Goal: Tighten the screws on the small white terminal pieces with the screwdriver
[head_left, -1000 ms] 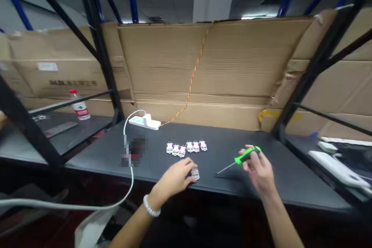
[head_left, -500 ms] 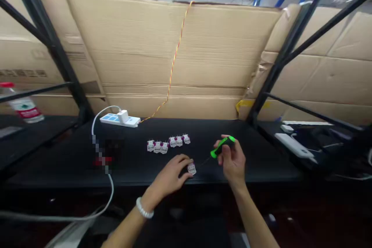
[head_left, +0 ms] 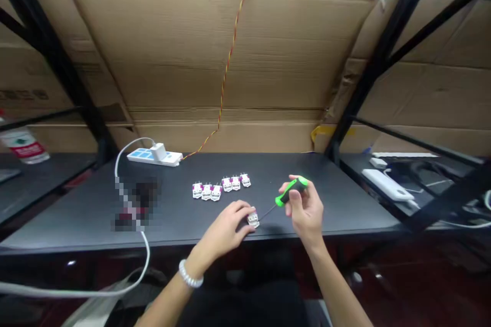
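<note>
**Hands at the near edge of the tabletop.** The fingers of the left hand [head_left: 226, 229] are curled down and pinched on a small white plastic block [head_left: 253, 219]. They press it flat on the tabletop [head_left: 345, 204], close to the near edge. The fingers of the right hand [head_left: 306, 210] are closed around the handle of a screwdriver [head_left: 290, 192]. The handle is rounded, bright green with a black grip. Its thin metal shaft slants down and left toward the block's right side; whether the tip touches is too small to tell. A beaded white bracelet [head_left: 190, 276] circles the left wrist.

Behind the hands lie six like blocks [head_left: 220, 187], white with magenta tops. They form a loose row of two groups of three, apart from the held one. The tabletop is matt black and flat. It lies open to the right of the right hand as far as the slanted black frame post [head_left: 356, 97].

Farther back on the left, a white power strip [head_left: 153, 156] with blue sockets carries a white plug [head_left: 158, 151]. A smooth white cable [head_left: 148, 253] loops forward over the near edge. A twisted red-and-yellow wire [head_left: 226, 71] runs down the corrugated cardboard wall [head_left: 153, 61] toward the strip's end. On the left shelf stands a bottle [head_left: 21, 143] with a red-and-white label; its contents cannot be told.
</note>
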A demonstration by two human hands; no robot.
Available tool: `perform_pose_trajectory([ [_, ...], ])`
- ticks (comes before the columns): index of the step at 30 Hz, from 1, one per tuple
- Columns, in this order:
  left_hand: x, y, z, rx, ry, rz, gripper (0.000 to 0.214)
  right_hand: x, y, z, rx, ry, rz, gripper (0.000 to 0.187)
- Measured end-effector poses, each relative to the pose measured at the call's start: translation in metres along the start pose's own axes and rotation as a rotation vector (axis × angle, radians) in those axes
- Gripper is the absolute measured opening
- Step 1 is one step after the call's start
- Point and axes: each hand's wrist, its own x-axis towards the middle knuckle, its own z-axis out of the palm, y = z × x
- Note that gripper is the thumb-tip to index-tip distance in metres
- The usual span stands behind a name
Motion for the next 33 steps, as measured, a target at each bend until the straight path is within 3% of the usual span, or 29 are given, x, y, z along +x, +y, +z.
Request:
perform_pose_trajectory([
  [33, 0.001, 0.001, 0.0, -0.037, -0.013, -0.006, 0.037, -0.008, -0.012, 0.009, -0.011, -0.001, -0.037, 0.034],
])
